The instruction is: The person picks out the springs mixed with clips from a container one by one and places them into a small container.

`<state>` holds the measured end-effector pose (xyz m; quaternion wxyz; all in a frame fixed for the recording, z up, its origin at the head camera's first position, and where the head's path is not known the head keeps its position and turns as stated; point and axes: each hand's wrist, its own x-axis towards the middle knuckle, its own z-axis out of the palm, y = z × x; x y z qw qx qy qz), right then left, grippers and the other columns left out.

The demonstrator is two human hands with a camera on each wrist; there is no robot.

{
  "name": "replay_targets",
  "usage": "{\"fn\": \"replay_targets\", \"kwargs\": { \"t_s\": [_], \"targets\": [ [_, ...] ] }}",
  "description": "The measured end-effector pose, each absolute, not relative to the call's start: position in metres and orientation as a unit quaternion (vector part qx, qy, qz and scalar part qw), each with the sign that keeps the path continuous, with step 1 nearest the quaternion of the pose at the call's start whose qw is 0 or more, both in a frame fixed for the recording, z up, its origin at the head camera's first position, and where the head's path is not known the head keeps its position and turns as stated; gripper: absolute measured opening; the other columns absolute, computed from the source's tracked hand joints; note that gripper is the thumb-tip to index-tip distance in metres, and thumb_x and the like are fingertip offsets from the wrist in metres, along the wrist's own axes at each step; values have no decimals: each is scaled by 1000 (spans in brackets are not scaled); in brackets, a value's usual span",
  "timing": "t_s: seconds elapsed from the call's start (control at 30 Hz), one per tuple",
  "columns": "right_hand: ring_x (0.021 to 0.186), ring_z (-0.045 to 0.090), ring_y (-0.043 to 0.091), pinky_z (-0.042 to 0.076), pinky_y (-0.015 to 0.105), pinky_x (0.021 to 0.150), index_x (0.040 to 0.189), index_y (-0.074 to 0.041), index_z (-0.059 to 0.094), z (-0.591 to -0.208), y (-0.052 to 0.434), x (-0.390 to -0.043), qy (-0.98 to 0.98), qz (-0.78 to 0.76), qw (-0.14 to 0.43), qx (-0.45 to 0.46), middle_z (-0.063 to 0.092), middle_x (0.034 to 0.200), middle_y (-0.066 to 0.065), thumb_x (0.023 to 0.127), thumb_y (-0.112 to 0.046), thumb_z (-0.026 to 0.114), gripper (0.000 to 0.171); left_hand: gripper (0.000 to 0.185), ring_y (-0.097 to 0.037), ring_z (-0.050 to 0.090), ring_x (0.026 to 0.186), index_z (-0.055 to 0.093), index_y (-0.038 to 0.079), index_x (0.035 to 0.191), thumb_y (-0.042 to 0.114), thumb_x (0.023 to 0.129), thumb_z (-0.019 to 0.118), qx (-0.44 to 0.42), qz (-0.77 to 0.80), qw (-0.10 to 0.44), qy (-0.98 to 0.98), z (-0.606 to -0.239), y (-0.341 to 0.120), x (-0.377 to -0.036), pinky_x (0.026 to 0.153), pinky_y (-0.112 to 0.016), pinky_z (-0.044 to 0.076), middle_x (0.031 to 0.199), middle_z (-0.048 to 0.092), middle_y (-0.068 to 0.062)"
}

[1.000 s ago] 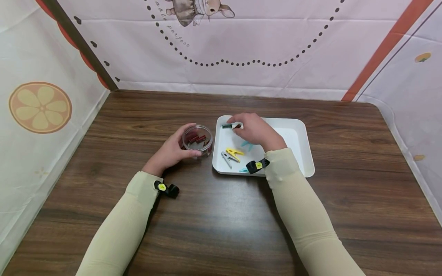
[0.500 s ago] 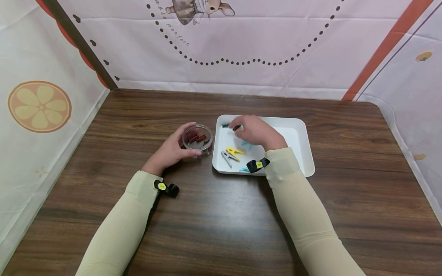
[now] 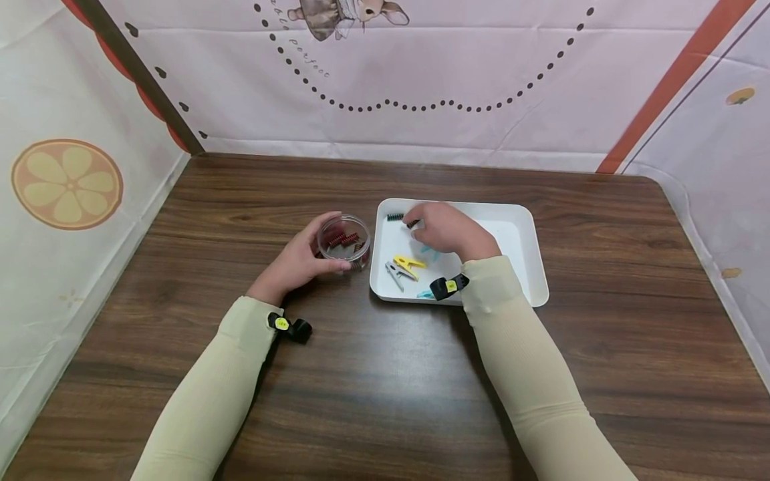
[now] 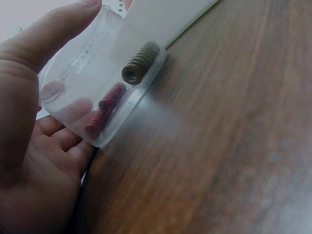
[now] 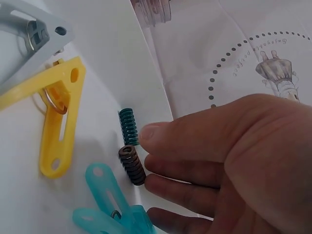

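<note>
The left hand reaches forward from a pale sleeve and curls around a small clear jar, thumb on one side and fingers wrapped round the other, gripping it where it stands on the desk just beside the left edge of the white tray; through the jar's wall the left wrist view shows a brown spring and red springs lying on its bottom. The right hand stretches over the far left part of the tray with its back up and fingers bent; in the right wrist view its thumb and fingertips close on a dark brown spring, pinching one end while the other end sits at the tray floor; a green spring lies just beside it, touching or nearly so, close to the tray's wall. Nearer the person in the tray lie a yellow clothes peg, a grey clothes peg touching it, and a teal clothes peg partly hidden under the right hand. The desk is dark wood grain; pale printed cloth walls stand around it, with a dotted loop and a rabbit figure at the back, and an orange slice print on the left.
</note>
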<state>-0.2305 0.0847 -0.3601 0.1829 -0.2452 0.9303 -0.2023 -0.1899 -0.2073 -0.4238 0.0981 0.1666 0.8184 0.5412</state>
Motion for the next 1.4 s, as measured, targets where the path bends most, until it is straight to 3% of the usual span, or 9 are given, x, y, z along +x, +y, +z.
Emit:
{"fn": "replay_targets", "kwargs": {
  "t_s": [0.3, 0.57, 0.87, 1.13, 1.4],
  "targets": [
    [107, 56, 21, 46, 36, 92, 123, -9, 66, -360, 85, -233, 936, -181, 171, -249, 60, 132, 7, 88, -1, 45, 42, 93, -21, 48, 130, 33, 20, 148, 25, 73, 86, 168, 536, 93, 822, -425, -209, -191, 111, -47, 36, 147, 46, -3],
    [115, 55, 19, 44, 33, 90, 123, -11, 67, -360, 85, -232, 938, -180, 173, -239, 63, 131, 5, 80, 5, 44, 52, 93, -23, 50, 127, 33, 20, 148, 24, 72, 87, 158, 536, 96, 824, -426, -208, -191, 109, -47, 37, 144, 47, -5],
    [105, 58, 19, 47, 36, 89, 119, -14, 67, -361, 82, -232, 937, -193, 186, -224, 66, 123, 2, 86, -5, 60, 35, 93, -23, 50, 127, 33, 22, 148, 23, 72, 87, 160, 541, 98, 820, -427, -208, -191, 110, -47, 37, 144, 47, -4],
    [101, 58, 19, 47, 35, 88, 120, -19, 69, -363, 80, -232, 934, -203, 197, -216, 66, 123, 2, 87, -3, 59, 38, 94, -23, 50, 127, 32, 19, 148, 23, 72, 87, 162, 543, 99, 818, -427, -209, -192, 110, -47, 37, 144, 47, -4],
    [94, 57, 19, 47, 33, 82, 104, -14, 70, -365, 81, -231, 936, -203, 178, -224, 67, 107, 1, 84, 1, 58, 28, 93, -25, 49, 128, 31, 17, 149, 16, 73, 86, 156, 539, 105, 821, -425, -208, -192, 111, -46, 36, 146, 46, -7]
  ]
}}
